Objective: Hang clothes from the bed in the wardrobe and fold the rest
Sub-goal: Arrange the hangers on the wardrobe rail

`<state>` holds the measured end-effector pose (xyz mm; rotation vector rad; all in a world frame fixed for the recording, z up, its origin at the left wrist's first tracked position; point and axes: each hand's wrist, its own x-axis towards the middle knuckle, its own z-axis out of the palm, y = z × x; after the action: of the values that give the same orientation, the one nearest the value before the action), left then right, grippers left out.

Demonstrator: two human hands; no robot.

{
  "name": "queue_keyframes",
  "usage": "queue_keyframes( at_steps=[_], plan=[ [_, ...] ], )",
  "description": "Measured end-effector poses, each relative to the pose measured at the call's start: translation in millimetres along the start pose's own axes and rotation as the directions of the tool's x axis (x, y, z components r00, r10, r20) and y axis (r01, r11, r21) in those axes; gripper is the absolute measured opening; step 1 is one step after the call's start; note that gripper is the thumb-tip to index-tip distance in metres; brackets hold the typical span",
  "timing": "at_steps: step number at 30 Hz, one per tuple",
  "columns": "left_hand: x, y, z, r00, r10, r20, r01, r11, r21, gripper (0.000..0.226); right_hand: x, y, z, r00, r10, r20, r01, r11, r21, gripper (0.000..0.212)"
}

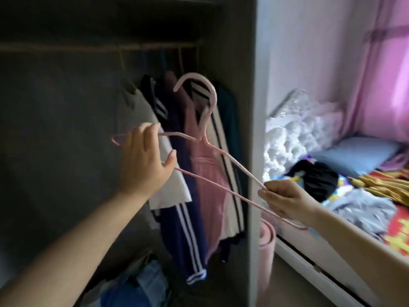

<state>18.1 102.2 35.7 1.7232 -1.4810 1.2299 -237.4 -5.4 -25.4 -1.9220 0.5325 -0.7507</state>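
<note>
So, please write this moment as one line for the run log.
left hand: holds pink hanger | right hand: pinches hanger's other end | hanger: empty | clothes: on bed

- Pink hanger (200, 138) held at centre: left hand (143, 160) grips its nine o'clock end, right hand (285, 201) pinches its four o'clock end.
- Wardrobe (254, 107) clothes (188, 173) hang behind.
</note>
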Motion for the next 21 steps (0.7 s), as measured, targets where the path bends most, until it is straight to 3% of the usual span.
queue_keyframes(
  at_steps=[4,6,8,11,15,19,21],
  plan=[
    [-1.5,112.6,23.2,0.964,0.085,0.254,0.006,0.941,-0.339,0.066,-89.7,28.5,-71.4,0.992,0.106,-0.062,-0.106,0.994,0.004,0.051],
    [-6.1,175.2,34.4,0.91,0.16,0.383,0.043,0.881,-0.471,0.077,-133.2,44.7,-107.0,0.974,0.171,-0.148,-0.193,0.97,-0.148,0.042],
    [-8.3,233.6,43.2,0.825,0.252,0.506,0.118,0.799,-0.59,0.08,-172.6,60.5,-142.0,0.953,0.218,-0.212,-0.279,0.904,-0.325,0.038],
    [-15.9,325.6,59.7,0.663,0.458,0.592,0.235,0.624,-0.746,0.067,-224.5,72.1,-191.6,0.912,0.329,-0.245,-0.41,0.743,-0.529,0.046],
    [-38.7,411.6,96.7,0.475,0.548,0.689,0.468,0.505,-0.725,0.06,-266.0,84.1,-232.2,0.835,0.471,-0.285,-0.534,0.567,-0.627,0.042],
    [-38.8,496.5,138.8,0.31,0.644,0.699,0.545,0.482,-0.686,0.05,-305.3,118.8,-273.7,0.75,0.563,-0.346,-0.641,0.491,-0.59,0.036],
    [-36.3,533.2,162.6,0.261,0.673,0.691,0.594,0.452,-0.665,0.044,-313.0,140.2,-298.2,0.718,0.595,-0.361,-0.677,0.478,-0.559,0.032]
  ],
)
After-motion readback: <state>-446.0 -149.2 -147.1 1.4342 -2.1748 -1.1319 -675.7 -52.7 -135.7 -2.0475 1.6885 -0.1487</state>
